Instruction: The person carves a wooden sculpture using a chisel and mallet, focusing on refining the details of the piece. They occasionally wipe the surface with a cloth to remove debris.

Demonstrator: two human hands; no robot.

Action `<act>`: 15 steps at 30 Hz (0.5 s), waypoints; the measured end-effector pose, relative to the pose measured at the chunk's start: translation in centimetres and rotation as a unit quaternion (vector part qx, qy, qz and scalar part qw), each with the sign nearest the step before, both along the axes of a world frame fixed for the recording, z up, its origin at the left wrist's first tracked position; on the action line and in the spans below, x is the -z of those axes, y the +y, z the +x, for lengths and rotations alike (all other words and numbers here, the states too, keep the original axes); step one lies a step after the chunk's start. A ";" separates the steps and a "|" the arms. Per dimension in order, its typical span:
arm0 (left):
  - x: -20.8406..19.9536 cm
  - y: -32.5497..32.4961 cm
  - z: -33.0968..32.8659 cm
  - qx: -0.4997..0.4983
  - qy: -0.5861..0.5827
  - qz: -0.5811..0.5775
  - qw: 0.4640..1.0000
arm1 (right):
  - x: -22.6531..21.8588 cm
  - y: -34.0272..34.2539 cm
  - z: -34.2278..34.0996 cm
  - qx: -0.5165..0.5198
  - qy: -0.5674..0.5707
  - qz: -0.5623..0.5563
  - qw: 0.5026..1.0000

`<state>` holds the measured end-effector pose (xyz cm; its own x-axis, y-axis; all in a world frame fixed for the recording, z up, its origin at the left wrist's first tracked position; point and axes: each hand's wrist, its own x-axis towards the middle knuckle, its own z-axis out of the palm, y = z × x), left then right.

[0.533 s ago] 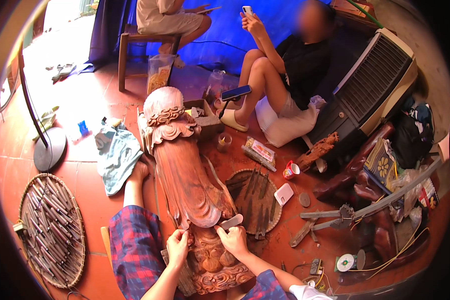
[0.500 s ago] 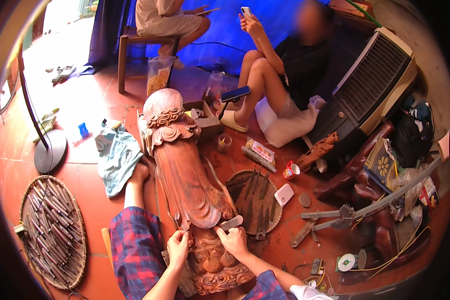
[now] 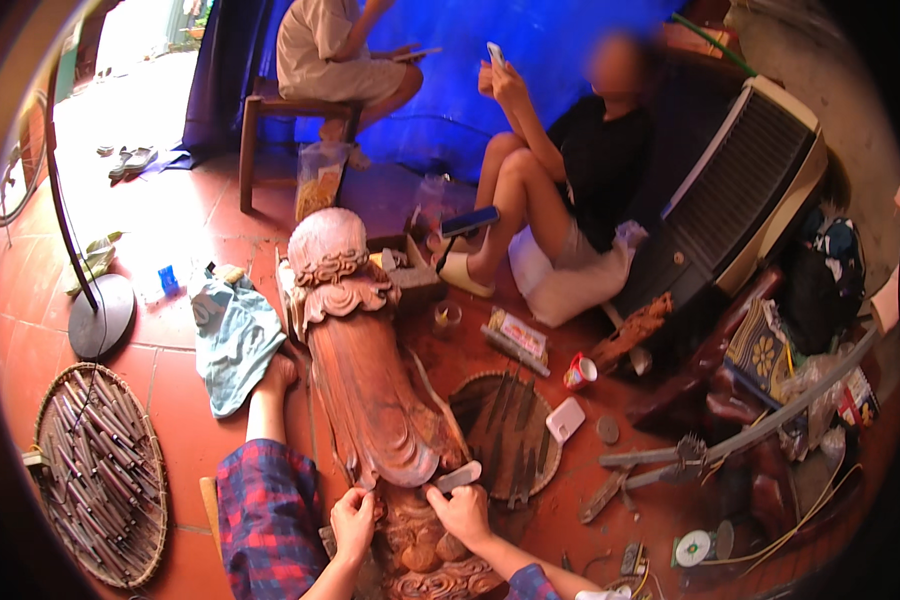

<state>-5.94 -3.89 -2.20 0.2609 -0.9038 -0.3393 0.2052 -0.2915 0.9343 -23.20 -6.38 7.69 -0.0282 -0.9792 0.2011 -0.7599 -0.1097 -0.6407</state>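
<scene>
View tilted up slightly; working position unchanged: right hand point(image 3: 463, 514) clamped on a flat grey strip point(image 3: 463, 475), left hand point(image 3: 354, 521) fingers together, contents unclear, both at the wooden carving's point(image 3: 368, 395) lower folds

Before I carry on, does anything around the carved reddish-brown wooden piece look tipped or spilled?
Possibly the red-and-white cup on the red tiled floor, right of the carved wooden piece: its mouth seems turned sideways, as if tipped, though that's uncertain. No spill shows.
</scene>
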 end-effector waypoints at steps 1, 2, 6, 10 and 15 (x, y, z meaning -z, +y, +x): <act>-0.2 -0.1 -0.3 0.008 -0.025 0.014 1.000 | 0.1 0.0 -0.3 -0.001 0.018 -0.001 1.000; -1.6 0.1 -0.4 0.010 -0.019 0.022 1.000 | 0.3 0.2 -0.6 0.005 0.020 0.018 1.000; -1.1 0.0 -0.2 0.012 -0.012 0.027 0.999 | 0.5 0.3 -0.6 -0.012 0.019 -0.007 1.000; -0.8 -0.1 -0.3 0.001 -0.014 0.008 1.000 | 0.1 -0.1 -0.3 -0.022 0.008 -0.009 1.000; -0.3 -0.3 -0.4 -0.002 0.035 0.011 0.999 | 0.5 0.0 -0.3 -0.012 0.014 -0.014 1.000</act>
<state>-6.35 -4.16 -1.92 0.2385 -0.8948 -0.3775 0.2713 -0.3118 0.9106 -23.45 -6.39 7.16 0.0005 -0.9736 0.2281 -0.7750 -0.1446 -0.6153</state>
